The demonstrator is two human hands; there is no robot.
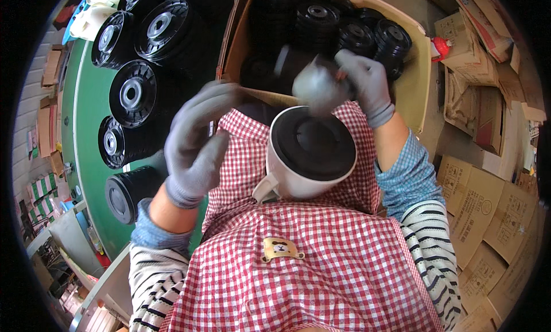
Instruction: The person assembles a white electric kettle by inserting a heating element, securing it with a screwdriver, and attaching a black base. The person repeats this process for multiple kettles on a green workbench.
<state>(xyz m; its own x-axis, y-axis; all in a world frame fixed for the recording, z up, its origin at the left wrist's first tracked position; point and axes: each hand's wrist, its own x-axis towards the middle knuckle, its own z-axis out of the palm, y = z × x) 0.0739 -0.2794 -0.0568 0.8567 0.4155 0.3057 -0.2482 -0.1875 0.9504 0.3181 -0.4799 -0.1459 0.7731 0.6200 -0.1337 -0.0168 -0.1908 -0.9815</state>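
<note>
A white mug [281,182] with a side handle rests on my lap, topped by a round black lid [310,142]. My left hand [198,139], in a grey glove, hovers left of the mug with thumb and fingers apart, holding nothing. To the upper right, my gloved right hand [367,85] is closed around a tool that looks like a mallet [318,88]. Its rounded grey head is smeared by motion and hangs just above the lid's far edge. Whether it touches the lid, I cannot tell.
Stacks of ribbed black discs [132,93] lie on a green table [86,177] at left, with a black cylinder [129,191] by its near edge. Ahead, an open cardboard box [422,73] holds more discs. Flattened cartons [482,211] cover the right side.
</note>
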